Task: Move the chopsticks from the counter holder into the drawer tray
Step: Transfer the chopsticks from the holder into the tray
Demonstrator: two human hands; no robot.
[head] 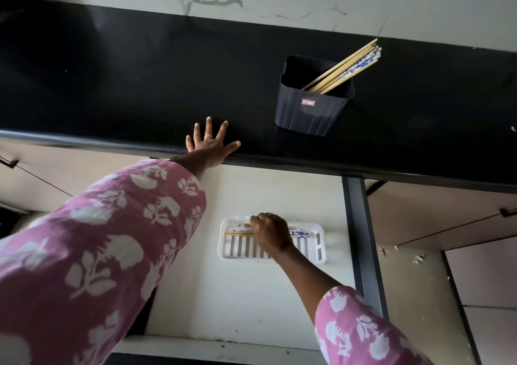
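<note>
The right hand (270,234) grips wooden, blue-tipped chopsticks (239,233) inside the white slotted plastic tray (319,248); they are best laid flat and lengthwise before releasing. The left hand (211,147) rests spread on the black counter (112,84), the dark ribbed plastic holder (310,112) to its right.

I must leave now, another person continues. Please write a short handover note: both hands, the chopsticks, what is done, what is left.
Left hand: open, flat on the counter edge.
Right hand: grips held chopsticks, laid across the white tray in the open drawer.
Done: this bunch is at the tray, not yet released.
Left: release, then move the holder chopsticks leaning in the dark holder.
</note>
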